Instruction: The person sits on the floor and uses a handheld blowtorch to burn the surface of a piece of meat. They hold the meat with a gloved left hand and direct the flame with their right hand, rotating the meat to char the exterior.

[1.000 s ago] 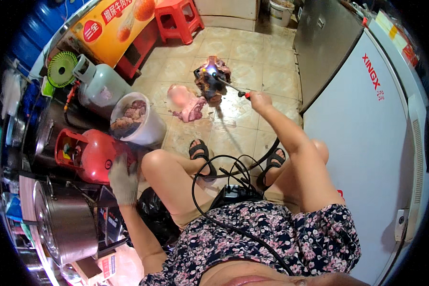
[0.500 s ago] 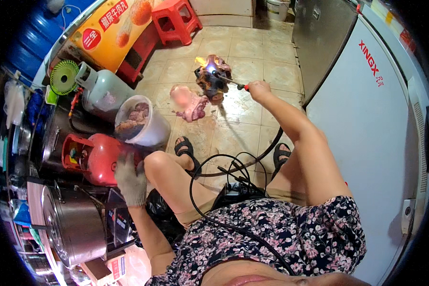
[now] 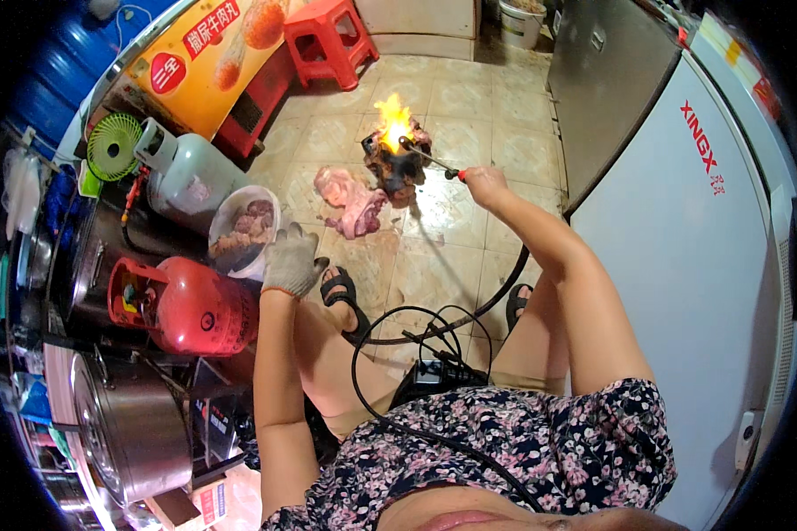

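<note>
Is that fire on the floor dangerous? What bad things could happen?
Yes. The right hand points a torch at burning meat, and two gas tanks, the red tank and grey tank, lie nearby. The hose and cable loop by the feet; tripping could swing the flame.

A grey knit glove covers the left hand; the right hand is bare. An orange-yellow flame burns over a charred, blackened piece of meat, beside a pale pink raw piece. The floor tiles are beige and mottled. One gas cylinder is bright red, another pale grey-green. The stool is red, the small fan green, the freezer white, the dress dark with pink and white flowers.
</note>
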Demonstrator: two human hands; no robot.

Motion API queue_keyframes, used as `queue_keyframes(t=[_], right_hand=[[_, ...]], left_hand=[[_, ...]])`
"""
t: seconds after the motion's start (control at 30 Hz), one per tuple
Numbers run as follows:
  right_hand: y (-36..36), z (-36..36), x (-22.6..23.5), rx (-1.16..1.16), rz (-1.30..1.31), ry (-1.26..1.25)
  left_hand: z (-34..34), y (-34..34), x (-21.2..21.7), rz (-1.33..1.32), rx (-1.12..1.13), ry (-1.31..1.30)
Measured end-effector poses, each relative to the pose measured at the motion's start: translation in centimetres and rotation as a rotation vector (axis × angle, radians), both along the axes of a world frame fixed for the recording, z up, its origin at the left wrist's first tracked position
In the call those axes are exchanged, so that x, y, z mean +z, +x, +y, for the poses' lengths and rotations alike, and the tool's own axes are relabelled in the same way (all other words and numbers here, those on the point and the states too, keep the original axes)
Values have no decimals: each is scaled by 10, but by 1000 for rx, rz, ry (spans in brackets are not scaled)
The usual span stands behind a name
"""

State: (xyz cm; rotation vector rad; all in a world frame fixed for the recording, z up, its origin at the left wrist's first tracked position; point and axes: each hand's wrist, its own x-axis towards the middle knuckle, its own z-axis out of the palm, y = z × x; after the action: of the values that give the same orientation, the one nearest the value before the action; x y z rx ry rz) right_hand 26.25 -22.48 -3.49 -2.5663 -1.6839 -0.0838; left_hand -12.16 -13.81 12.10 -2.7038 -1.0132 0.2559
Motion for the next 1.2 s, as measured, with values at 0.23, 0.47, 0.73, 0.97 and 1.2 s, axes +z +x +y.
queue_keyframes(t=[0.23, 0.47, 0.73, 0.97, 1.2], right_hand=[[9, -5, -11, 45, 25, 127], [0, -6, -3, 8, -16, 147], [4, -2, -16, 1, -35, 120], [6, -5, -14, -22, 44, 176], [-1, -7, -4, -13, -21, 113]], left_hand=[[57, -5, -45, -34, 211, -151], [109, -40, -86, -241, 359, -268], [100, -11, -78, -164, 202, -473], [113, -9, -97, -118, 37, -301], [106, -10, -87, -45, 153, -490]])
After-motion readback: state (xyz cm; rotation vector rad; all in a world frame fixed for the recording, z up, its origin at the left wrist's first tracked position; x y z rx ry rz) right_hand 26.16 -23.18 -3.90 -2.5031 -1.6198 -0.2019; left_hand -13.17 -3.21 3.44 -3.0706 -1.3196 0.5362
